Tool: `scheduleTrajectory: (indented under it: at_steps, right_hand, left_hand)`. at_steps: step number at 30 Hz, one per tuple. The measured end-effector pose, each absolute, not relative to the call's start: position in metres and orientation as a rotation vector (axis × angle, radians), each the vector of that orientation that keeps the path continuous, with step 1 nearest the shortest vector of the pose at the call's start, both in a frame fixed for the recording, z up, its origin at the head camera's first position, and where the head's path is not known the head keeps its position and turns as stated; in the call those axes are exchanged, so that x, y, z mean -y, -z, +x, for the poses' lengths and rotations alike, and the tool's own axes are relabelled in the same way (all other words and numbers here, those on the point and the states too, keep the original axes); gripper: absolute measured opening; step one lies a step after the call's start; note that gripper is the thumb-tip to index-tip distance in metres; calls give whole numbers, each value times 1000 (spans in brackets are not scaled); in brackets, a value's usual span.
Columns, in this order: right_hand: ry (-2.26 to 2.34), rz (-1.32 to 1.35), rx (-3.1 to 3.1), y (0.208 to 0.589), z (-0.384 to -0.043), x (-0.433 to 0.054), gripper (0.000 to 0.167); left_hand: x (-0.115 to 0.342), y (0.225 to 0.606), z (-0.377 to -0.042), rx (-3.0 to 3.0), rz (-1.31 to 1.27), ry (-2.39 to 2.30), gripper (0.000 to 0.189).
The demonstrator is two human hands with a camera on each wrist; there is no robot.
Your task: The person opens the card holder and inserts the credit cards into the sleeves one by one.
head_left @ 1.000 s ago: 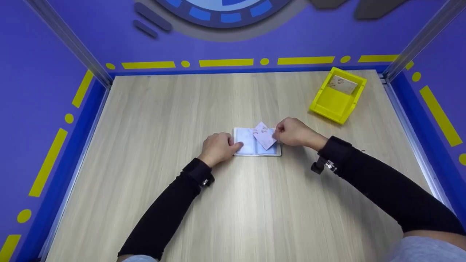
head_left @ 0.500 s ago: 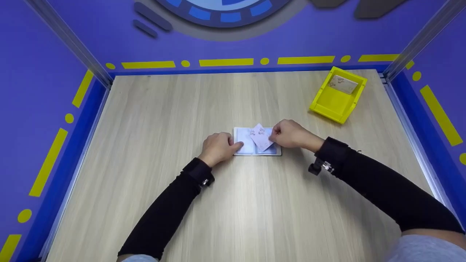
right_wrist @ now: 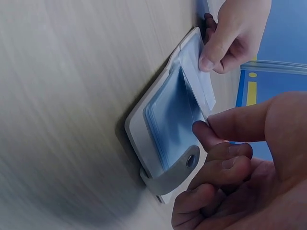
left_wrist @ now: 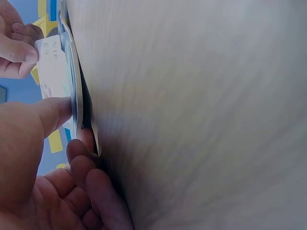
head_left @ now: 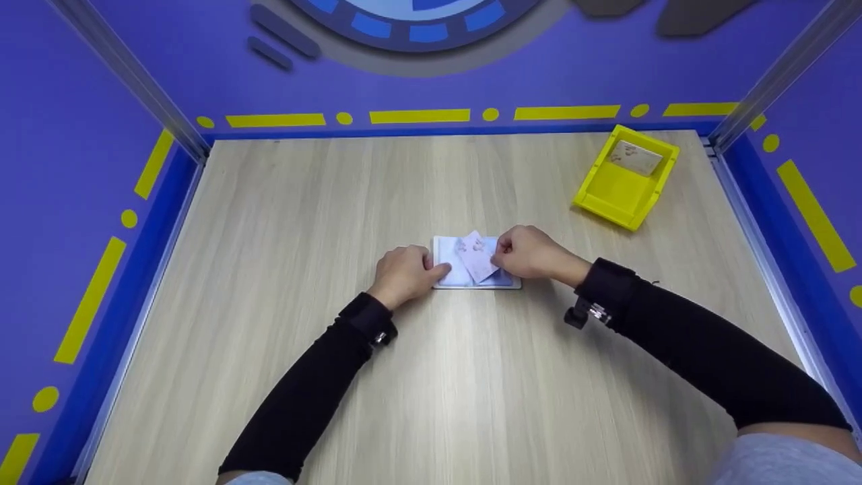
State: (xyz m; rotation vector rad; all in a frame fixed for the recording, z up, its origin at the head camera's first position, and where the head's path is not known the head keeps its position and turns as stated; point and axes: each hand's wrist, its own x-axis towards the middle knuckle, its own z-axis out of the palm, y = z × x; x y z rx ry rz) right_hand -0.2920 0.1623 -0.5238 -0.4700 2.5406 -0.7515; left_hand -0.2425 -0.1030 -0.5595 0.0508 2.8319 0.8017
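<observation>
An open card holder (head_left: 447, 246) with clear plastic sleeves lies on the table in the middle of the head view. My left hand (head_left: 404, 271) grips its left edge, thumb on top of the sleeve and fingers at the underside. Between thumb and index finger, my right hand (head_left: 532, 252) pinches a pale pink card (head_left: 479, 259) by its edge. The card is tilted over the holder's centre fold; letters reading VIP show on it in the left wrist view. A strap (right_wrist: 172, 179) with a metal snap stands up from the holder's outer edge in the right wrist view.
At the back right of the wooden table (head_left: 323, 202) stands a yellow bin (head_left: 609, 215). Another patterned card (head_left: 635, 157) leans against the bin's far inner wall. Blue panels (head_left: 431, 94) enclose the table at the back and both sides.
My right hand has moved a little left and toward me, carrying the card from the right-hand sleeve to over the fold. The left hand and the holder have stayed put.
</observation>
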Motion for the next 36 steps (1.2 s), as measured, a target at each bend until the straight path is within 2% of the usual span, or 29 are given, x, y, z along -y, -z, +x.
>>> scheduleTrajectory:
  at_steps: [36]
  right_hand:
    - [742,-488,-2546,534,-281,-136,31]
  left_hand:
    - [103,561,-244,-2832,33,-752,49]
